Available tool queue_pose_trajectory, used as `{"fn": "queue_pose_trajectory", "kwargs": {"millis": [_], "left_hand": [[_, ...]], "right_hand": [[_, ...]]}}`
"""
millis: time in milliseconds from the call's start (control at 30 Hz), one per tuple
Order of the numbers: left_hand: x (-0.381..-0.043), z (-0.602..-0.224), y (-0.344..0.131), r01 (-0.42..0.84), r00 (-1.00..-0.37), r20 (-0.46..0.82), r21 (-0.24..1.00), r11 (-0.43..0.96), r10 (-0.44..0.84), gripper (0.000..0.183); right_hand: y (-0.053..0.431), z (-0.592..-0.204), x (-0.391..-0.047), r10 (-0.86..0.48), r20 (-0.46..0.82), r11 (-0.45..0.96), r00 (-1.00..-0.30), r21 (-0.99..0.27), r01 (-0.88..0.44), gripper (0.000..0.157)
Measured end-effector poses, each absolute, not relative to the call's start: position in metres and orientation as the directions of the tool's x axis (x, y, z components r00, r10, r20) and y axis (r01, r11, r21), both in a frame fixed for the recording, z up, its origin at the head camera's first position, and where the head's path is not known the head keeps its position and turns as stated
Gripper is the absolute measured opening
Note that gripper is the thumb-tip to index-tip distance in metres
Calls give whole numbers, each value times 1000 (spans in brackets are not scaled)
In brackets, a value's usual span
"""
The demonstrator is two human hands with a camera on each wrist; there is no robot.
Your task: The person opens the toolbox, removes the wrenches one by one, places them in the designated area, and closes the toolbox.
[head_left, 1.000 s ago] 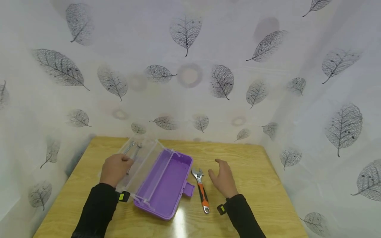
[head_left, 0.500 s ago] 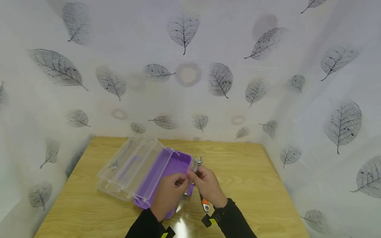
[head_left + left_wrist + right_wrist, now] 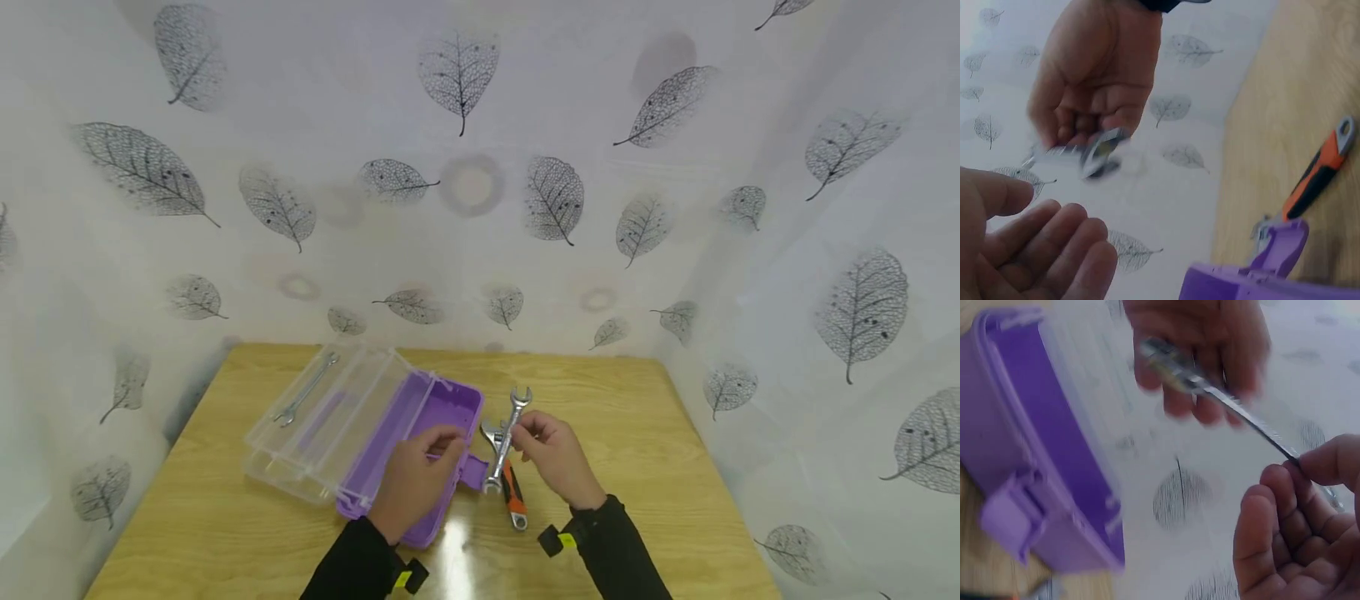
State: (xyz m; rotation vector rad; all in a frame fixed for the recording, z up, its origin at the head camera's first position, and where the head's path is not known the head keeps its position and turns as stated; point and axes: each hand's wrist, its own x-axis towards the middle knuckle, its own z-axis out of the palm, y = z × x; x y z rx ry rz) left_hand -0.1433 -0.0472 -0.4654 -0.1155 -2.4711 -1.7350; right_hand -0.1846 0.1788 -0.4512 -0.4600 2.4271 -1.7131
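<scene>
My right hand (image 3: pixel 558 458) pinches a silver double open-ended wrench (image 3: pixel 517 412) between thumb and fingers, held slanting above the table. In the right wrist view, thumb and fingertips grip one part of the wrench (image 3: pixel 1241 411) while its far end points toward the left hand. My left hand (image 3: pixel 422 479) hovers over the purple toolbox (image 3: pixel 457 407), fingers loosely bent and holding nothing. The left wrist view shows the left palm (image 3: pixel 1047 256) apart from the wrench. Beneath the held wrench lies an adjustable wrench (image 3: pixel 514 496) with an orange and black handle, its upper part partly covered.
The toolbox's clear lid (image 3: pixel 300 462) is folded open to the left. Inside it lies a second, thinner silver wrench (image 3: pixel 306 392). A purple latch (image 3: pixel 472 472) sticks out from the box's right side. Behind the wooden table (image 3: pixel 600 400) hangs a leaf-printed curtain (image 3: pixel 480 250).
The left hand lifted one wrench from the lid and brought it over the box to the right hand. Now the left has let go, and the right hand has drawn the wrench rightward.
</scene>
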Motion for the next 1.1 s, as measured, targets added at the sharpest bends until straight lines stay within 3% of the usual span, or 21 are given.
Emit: {"fn": "queue_pose_trajectory", "kwargs": {"millis": [267,467,600,833,1100], "left_hand": [[-156,-454,-150,44,-969,179,808,588,-173,40],[-161,-454,-201,5,-946,253,638,770,-204,40],[-163,-454,-219,-7,-940,278,562,827,-197,37],[-165,-455,-229,-66,-953,215,532,844,-211,37],[-172,-457,-232,-103,-967,151,505,857,-205,38]], "right_hand": [[253,-503,-218,-254,-142,623,-957,-781,-50,21],[270,-539,-227,-292,-230,692,-928,-721,-39,21],[267,-554,-232,-319,-245,702,-916,-710,-55,19],[258,-560,-244,-333,-247,777,-910,-619,-116,21],[251,-562,-248,-244,-280,824,-928,-565,-46,14]]}}
